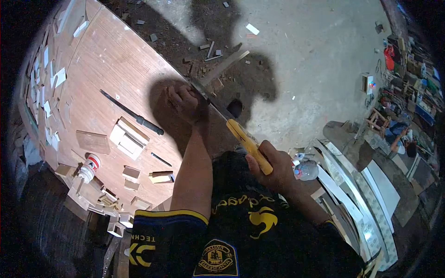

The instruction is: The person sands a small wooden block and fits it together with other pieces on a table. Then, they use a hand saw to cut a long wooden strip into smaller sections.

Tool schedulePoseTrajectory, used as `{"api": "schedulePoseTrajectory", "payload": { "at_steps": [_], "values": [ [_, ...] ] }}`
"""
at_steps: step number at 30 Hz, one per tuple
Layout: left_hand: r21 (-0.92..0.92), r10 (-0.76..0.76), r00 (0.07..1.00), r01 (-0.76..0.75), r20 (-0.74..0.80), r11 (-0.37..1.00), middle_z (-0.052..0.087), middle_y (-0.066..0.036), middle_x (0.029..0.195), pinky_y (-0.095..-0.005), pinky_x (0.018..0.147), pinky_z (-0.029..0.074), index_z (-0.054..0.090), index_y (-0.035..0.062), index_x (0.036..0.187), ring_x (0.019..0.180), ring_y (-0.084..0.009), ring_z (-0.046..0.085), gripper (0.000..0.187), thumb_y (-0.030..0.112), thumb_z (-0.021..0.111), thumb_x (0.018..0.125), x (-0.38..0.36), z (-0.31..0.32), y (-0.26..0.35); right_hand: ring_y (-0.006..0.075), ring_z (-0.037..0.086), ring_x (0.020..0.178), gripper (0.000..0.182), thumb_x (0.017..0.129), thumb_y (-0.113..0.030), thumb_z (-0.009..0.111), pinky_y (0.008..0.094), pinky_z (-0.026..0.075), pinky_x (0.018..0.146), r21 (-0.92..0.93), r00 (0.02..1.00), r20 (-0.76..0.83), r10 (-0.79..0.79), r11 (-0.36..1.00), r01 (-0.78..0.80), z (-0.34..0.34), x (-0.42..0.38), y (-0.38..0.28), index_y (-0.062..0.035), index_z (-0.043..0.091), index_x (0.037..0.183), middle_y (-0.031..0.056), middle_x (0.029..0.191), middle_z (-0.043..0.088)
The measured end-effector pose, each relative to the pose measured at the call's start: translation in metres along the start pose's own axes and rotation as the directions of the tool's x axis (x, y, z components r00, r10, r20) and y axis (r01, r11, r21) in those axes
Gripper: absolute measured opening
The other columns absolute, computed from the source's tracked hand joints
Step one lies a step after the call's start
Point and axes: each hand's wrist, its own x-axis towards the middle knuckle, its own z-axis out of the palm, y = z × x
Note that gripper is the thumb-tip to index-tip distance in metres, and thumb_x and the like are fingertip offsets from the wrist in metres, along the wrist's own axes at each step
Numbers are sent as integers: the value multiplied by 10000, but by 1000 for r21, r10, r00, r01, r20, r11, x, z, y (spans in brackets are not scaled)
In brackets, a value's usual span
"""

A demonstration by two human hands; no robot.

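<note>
My right hand (274, 167) grips the yellow handle (250, 147) of a handsaw, fingers wrapped round it. The saw's narrow blade (218, 107) runs up and left along the table edge, close to my left hand. In shadow at that edge, my left hand (185, 103) has its fingers curled down on the near end of a thin wooden strip (227, 65). The strip's other end juts out past the table over the floor. My fingers and the shadow partly hide where blade and strip meet.
On the wooden table (111, 60) lie a black rod-like tool (134, 115), a pale wooden block piece (130, 139), a white-and-red container (89, 167) and several offcuts. Scraps litter the concrete floor (315, 69). Long panels (352, 185) and a plastic bottle (306, 170) are at right.
</note>
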Motion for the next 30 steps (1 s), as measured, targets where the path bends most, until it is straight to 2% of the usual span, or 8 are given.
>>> {"api": "schedulePoseTrajectory", "payload": {
  "at_steps": [1,2,4,5,7,13,15,30],
  "values": [
    [85,289,895,-277,-341,957,514,-204,1249,-535,1073,328,606,44,903,1277,-404,420,120,140,540,874,-6,17,-12,211,629,519,283,920,-273,665,345,471,479,0,1000,-2,-4,1000,4,0,0,0,-58,484,884,95,608,581],
    [84,289,894,-277,-344,957,514,-204,1249,-535,1073,328,606,44,903,1277,-404,420,120,140,540,874,-1,7,-1,213,627,518,288,920,-278,664,346,471,481,-8,1000,3,-1,1000,1,0,1,0,-58,481,884,96,606,575],
    [-161,-340,910,382,237,910,507,-204,1247,-535,1072,326,601,45,903,1275,-412,414,119,138,531,878,13,-22,26,214,626,517,293,920,-282,663,348,471,483,-17,1000,8,3,1000,-3,0,1,0,-57,478,884,97,604,569],
    [-162,-340,910,382,239,910,507,-204,1247,-535,1072,326,601,45,903,1275,-412,414,119,138,531,878,10,-7,13,216,620,515,296,919,-282,662,349,466,482,-9,1000,24,13,1000,-13,0,1,-1,-56,475,881,101,604,561],
    [163,294,900,-253,-321,953,485,-210,1264,-550,1065,322,599,44,907,1278,-422,400,135,147,518,873,-2,34,-27,217,615,514,298,918,-282,661,351,461,481,-2,999,44,26,1000,-26,-1,1,-1,-55,473,879,105,604,554],
    [126,301,899,-274,-319,953,452,-235,1250,-587,1056,305,587,21,930,1258,-435,390,252,256,530,862,-4,27,-17,212,595,515,274,921,-251,657,343,440,482,70,994,76,79,994,-84,-11,7,-6,-54,472,875,111,612,543],
    [140,310,894,-279,-323,950,452,-239,1241,-587,1052,310,585,17,930,1247,-439,394,275,278,531,865,-5,20,-10,407,665,686,293,902,-299,670,447,518,577,60,969,139,203,975,-213,-16,9,-11,-42,546,967,207,731,630],
    [186,306,880,-254,-363,949,479,-228,1211,-574,1011,358,599,34,898,1182,-428,445,207,227,528,879,-2,21,-12,381,678,652,298,887,-287,690,424,523,547,39,954,191,230,970,-242,-41,6,-19,-55,508,931,180,693,638]
  ]
}}
